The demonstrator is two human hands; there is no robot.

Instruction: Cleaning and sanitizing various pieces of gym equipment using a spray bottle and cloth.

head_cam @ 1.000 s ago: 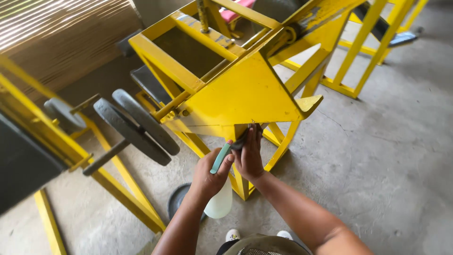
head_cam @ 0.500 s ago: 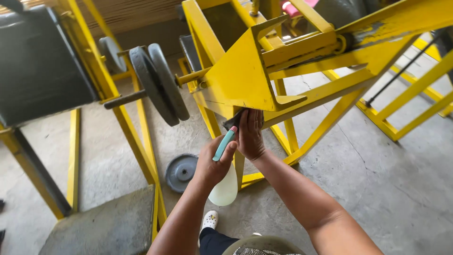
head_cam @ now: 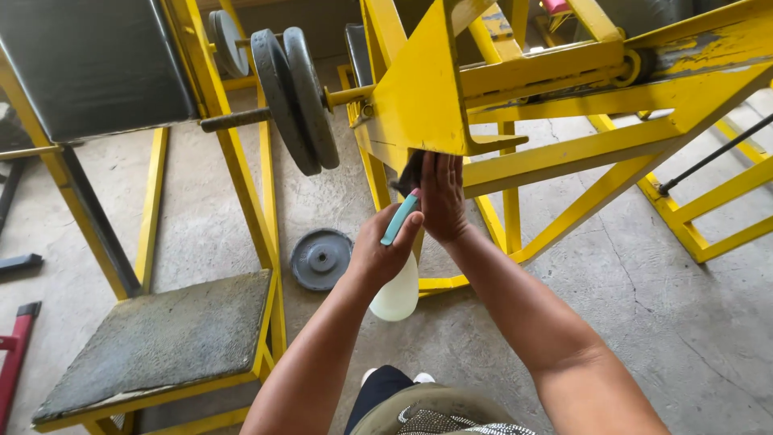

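Head view, looking down at a yellow steel frame on a concrete floor. The right hand lies flat, fingers together and pointing up, pressing a dark cloth against the lower edge of the frame's triangular plate; the cloth sits directly above and ahead of the palm, trapped between hand and metal. The left hand is closed round the neck of a white spray bottle, whose teal trigger points up and right toward the cloth; the bottle's long axis hangs near vertical below the fist. The two hands are just beside each other, the right one nearer the plate. At left, two grey weight discs sit on a bar, a loose disc lies on the floor, and a padded seat occupies the lower left corner
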